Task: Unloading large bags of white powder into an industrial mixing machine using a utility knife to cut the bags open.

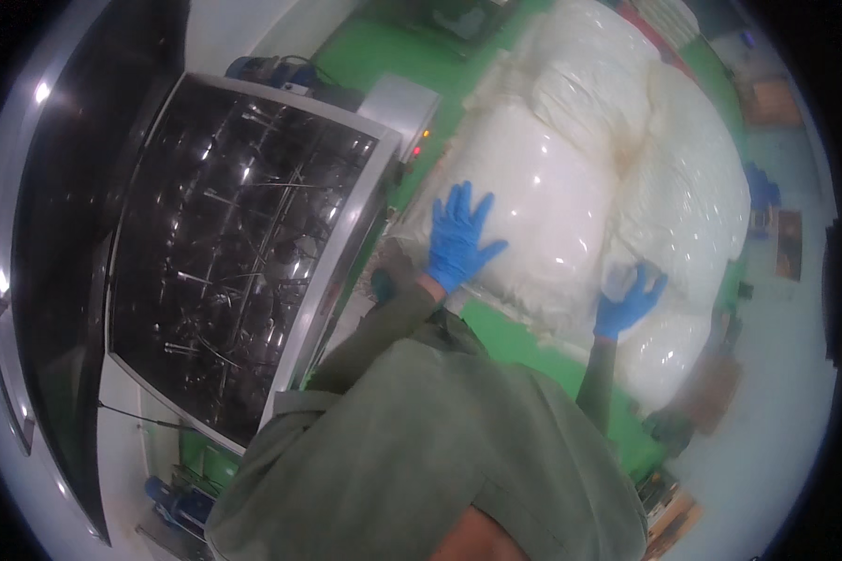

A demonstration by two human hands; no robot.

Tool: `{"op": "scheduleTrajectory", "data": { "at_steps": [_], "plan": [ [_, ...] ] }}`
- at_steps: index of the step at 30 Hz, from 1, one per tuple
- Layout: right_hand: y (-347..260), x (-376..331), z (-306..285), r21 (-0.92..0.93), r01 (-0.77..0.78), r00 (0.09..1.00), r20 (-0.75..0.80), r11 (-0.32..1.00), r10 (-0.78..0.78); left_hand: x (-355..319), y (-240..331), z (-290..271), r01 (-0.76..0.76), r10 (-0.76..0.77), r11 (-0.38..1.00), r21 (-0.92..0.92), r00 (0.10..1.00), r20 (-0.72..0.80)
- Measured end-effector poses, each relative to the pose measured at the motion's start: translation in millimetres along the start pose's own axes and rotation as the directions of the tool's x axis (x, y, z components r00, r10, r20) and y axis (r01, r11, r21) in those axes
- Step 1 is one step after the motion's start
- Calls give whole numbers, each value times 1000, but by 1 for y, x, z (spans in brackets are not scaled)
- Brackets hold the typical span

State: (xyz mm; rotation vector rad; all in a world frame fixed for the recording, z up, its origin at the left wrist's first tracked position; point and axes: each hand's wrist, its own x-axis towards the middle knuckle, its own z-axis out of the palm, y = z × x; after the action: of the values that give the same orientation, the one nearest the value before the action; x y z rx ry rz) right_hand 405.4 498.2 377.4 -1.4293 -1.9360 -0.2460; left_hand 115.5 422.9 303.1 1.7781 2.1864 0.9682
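My left hand point(458, 239), in a blue glove, is open with fingers spread over the near left corner of a large white bag point(543, 178) in shiny clear plastic; I cannot tell how firmly it touches. Farther right, my right hand point(631, 301), gloved the same way, holds its fingers apart over the near side of a second white plastic-wrapped bag point(688, 201). Neither hand has anything in its grip. The bags lie side by side, bulging, with wrinkled plastic where they meet.
At my left stands a metal machine with an open trough point(239, 234) of rods, its dark lid point(75, 234) raised. A control box point(400, 107) with lit lamps and a blue motor point(269, 70) sit at its far end. Green floor point(515, 341) shows between me and the bags.
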Motion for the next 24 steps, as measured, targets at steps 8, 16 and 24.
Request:
{"op": "scheduleTrajectory", "data": {
  "at_steps": [8, 16, 24],
  "plan": [
    [51, -24, 14, 51, -219, 960, -168, 974, 224, -13, 34, -7, 7, -4, 998, -61, 999, 50],
    [48, -21, 28, 371, -326, 780, -414, 870, 469, -18, 93, -34, -324, 316, 946, -4, 920, 231],
    [14, 29, -41, -214, -504, 854, 22, 837, 520, -8, 102, -30, -350, 331, 934, 67, 921, 207]
  ]
}}
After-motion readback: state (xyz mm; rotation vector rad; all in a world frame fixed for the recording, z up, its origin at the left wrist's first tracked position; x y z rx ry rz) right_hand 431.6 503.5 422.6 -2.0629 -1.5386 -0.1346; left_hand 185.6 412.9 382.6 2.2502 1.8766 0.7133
